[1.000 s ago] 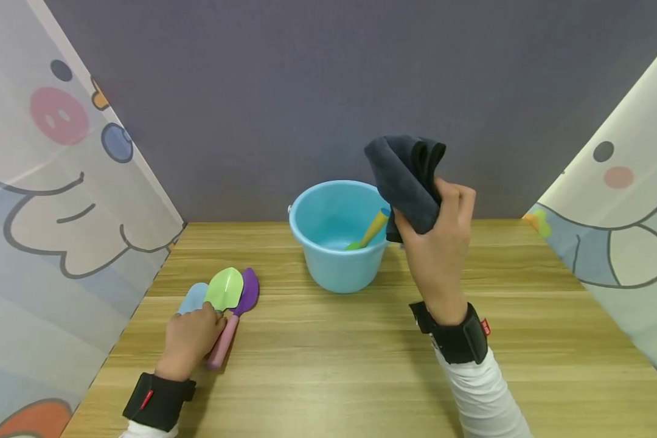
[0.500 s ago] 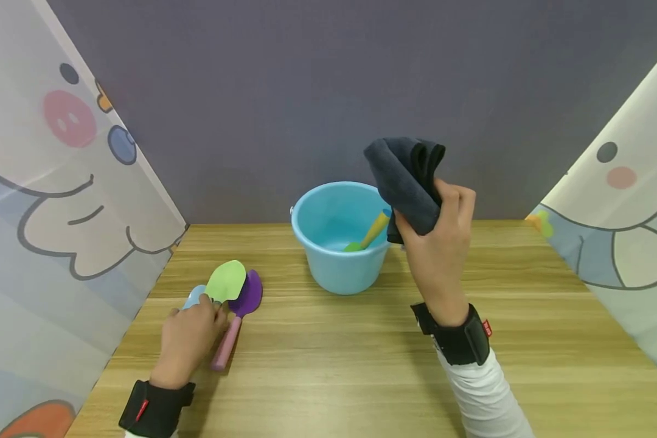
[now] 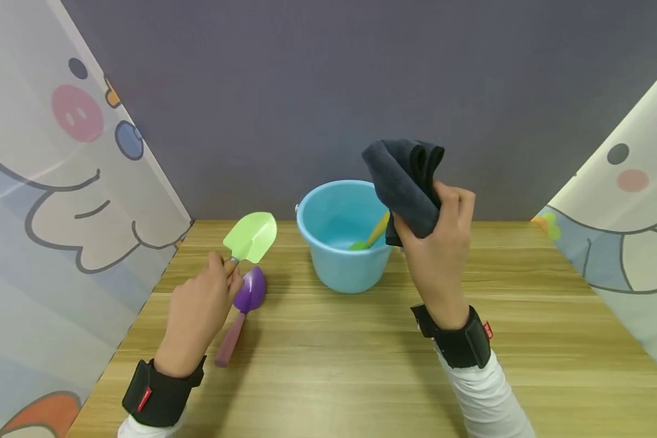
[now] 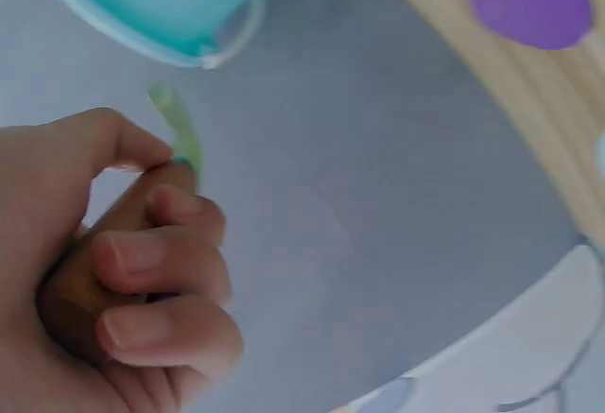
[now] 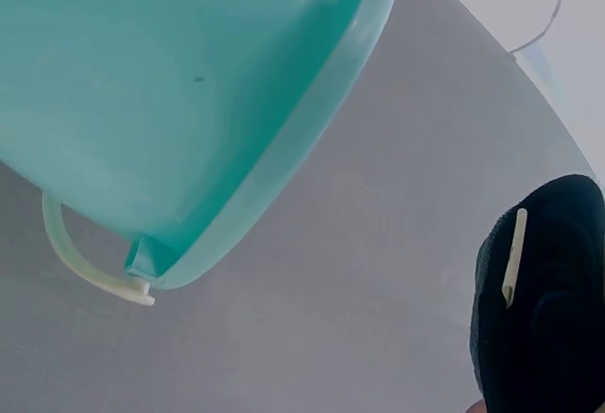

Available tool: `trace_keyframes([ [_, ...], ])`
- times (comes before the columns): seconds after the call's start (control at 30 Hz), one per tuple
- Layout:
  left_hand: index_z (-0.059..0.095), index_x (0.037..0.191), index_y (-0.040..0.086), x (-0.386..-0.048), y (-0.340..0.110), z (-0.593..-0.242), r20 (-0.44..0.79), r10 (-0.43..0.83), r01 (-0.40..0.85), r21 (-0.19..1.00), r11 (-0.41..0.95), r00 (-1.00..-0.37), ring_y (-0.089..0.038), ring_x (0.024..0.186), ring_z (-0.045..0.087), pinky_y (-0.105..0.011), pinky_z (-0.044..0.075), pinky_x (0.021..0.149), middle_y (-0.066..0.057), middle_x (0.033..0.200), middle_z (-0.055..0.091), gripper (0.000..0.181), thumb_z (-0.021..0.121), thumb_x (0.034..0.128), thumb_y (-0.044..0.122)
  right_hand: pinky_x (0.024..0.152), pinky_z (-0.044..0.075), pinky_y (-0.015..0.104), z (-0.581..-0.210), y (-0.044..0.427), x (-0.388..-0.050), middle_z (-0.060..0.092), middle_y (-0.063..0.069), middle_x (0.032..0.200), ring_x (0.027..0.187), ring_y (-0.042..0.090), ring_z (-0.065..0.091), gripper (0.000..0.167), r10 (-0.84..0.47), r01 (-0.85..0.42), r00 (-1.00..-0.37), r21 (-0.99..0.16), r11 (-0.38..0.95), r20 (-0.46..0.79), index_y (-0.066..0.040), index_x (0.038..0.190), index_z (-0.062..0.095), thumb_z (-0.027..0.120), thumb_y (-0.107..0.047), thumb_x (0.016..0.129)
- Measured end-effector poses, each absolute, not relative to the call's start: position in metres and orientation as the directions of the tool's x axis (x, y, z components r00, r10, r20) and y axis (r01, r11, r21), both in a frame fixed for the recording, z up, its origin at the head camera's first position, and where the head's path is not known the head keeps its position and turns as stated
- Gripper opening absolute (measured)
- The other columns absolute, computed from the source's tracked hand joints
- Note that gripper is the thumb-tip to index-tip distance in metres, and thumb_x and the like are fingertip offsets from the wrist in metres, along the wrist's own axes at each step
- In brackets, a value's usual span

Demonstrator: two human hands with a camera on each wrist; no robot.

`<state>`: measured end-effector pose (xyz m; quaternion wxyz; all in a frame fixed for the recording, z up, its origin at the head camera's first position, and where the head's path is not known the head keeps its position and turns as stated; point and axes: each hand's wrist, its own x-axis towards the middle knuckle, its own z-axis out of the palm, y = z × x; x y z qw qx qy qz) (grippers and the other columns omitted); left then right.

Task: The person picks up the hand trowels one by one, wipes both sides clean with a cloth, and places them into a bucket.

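Observation:
My left hand (image 3: 199, 310) grips the wooden handle (image 4: 76, 285) of a small trowel with a light green blade (image 3: 252, 236), raised above the table at the left. Below it lies a purple trowel (image 3: 252, 289) with a pink handle. My right hand (image 3: 440, 258) holds a folded dark grey cloth (image 3: 399, 182) in the air by the right rim of a light blue bucket (image 3: 345, 272). A yellow-handled tool (image 3: 379, 230) with a green end leans inside the bucket, partly hidden by the cloth. In the right wrist view, the cloth (image 5: 539, 309) shows a pale tag.
The wooden table (image 3: 328, 365) ends at a dark grey back panel (image 3: 306, 91). Cartoon-printed panels (image 3: 115, 213) stand at the left and right. A bit of something light blue (image 4: 602, 153) shows at the left wrist view's right edge.
My left hand has lifted the green trowel off the pile, up and to the right. The purple trowel stays on the table. My right hand and the cloth hold nearly still.

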<state>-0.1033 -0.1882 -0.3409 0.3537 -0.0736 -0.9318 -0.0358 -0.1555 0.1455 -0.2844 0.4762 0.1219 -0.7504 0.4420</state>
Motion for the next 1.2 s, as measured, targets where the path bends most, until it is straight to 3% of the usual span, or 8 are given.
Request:
trace_keyframes([
  [0.13, 0.051, 0.097, -0.003, -0.11, -0.172, -0.324, 0.676, 0.121, 0.212, 0.053, 0.976, -0.727, -0.014, 0.037, 0.034, -0.026, 0.024, 0.035, -0.004, 0.053, 0.045, 0.025, 0.066, 0.0957, 0.017, 0.09, 0.041, 0.046, -0.284, 0.145, -0.153, 0.046, 0.026, 0.119, 0.105, 0.033, 0.052, 0.053, 0.235, -0.612, -0.518, -0.548, 0.57, 0.823, -0.003, 0.134, 0.055, 0.079, -0.015, 0.088],
  [0.3, 0.058, 0.107, -0.003, -0.116, -0.15, -0.307, 0.694, 0.216, 0.285, -0.016, 0.958, -0.687, -0.013, 0.041, 0.037, -0.026, 0.027, 0.038, -0.009, 0.069, 0.06, 0.035, 0.071, 0.0965, 0.028, 0.091, 0.039, 0.043, -0.281, 0.142, -0.149, 0.047, 0.027, 0.118, 0.106, 0.032, 0.051, 0.055, 0.226, -0.638, -0.502, -0.534, 0.554, 0.835, -0.001, 0.133, 0.055, 0.081, -0.017, 0.086],
  [0.5, 0.059, 0.098, 0.002, -0.121, -0.123, -0.295, 0.706, 0.259, 0.34, -0.027, 0.94, -0.659, -0.013, 0.043, 0.035, -0.028, 0.028, 0.038, -0.005, 0.071, 0.052, 0.03, 0.066, 0.0998, 0.031, 0.092, 0.04, 0.042, -0.281, 0.135, -0.144, 0.048, 0.028, 0.116, 0.106, 0.031, 0.051, 0.056, 0.208, -0.677, -0.476, -0.506, 0.534, 0.855, -0.003, 0.132, 0.056, 0.081, -0.013, 0.083],
  [0.67, 0.059, 0.096, 0.005, -0.125, -0.1, -0.29, 0.702, 0.259, 0.355, -0.009, 0.935, -0.664, -0.016, 0.042, 0.04, -0.031, 0.03, 0.038, -0.003, 0.072, 0.054, 0.03, 0.067, 0.0989, 0.033, 0.092, 0.04, 0.041, -0.284, 0.128, -0.141, 0.049, 0.029, 0.114, 0.105, 0.034, 0.052, 0.057, 0.176, -0.713, -0.453, -0.474, 0.517, 0.874, -0.002, 0.13, 0.056, 0.082, -0.012, 0.081],
  [0.93, 0.055, 0.098, 0.007, -0.123, -0.076, -0.294, 0.707, 0.305, 0.423, -0.009, 0.906, -0.638, -0.009, 0.043, 0.033, -0.024, 0.021, 0.042, 0.004, 0.061, 0.035, 0.032, 0.072, 0.0953, 0.034, 0.093, 0.047, 0.045, -0.293, 0.111, -0.133, 0.05, 0.026, 0.116, 0.106, 0.039, 0.054, 0.058, 0.047, -0.759, -0.457, -0.417, 0.5, 0.888, -0.001, 0.13, 0.054, 0.082, -0.008, 0.08],
  [1.2, 0.049, 0.083, 0.01, -0.119, -0.067, -0.296, 0.696, 0.314, 0.453, 0.018, 0.891, -0.645, -0.008, 0.047, 0.024, -0.022, 0.018, 0.045, 0.001, 0.068, 0.038, 0.033, 0.076, 0.0927, 0.027, 0.092, 0.049, 0.046, -0.3, 0.098, -0.134, 0.051, 0.024, 0.119, 0.106, 0.037, 0.057, 0.057, -0.027, -0.783, -0.437, -0.365, 0.504, 0.899, -0.002, 0.131, 0.054, 0.082, -0.009, 0.082],
])
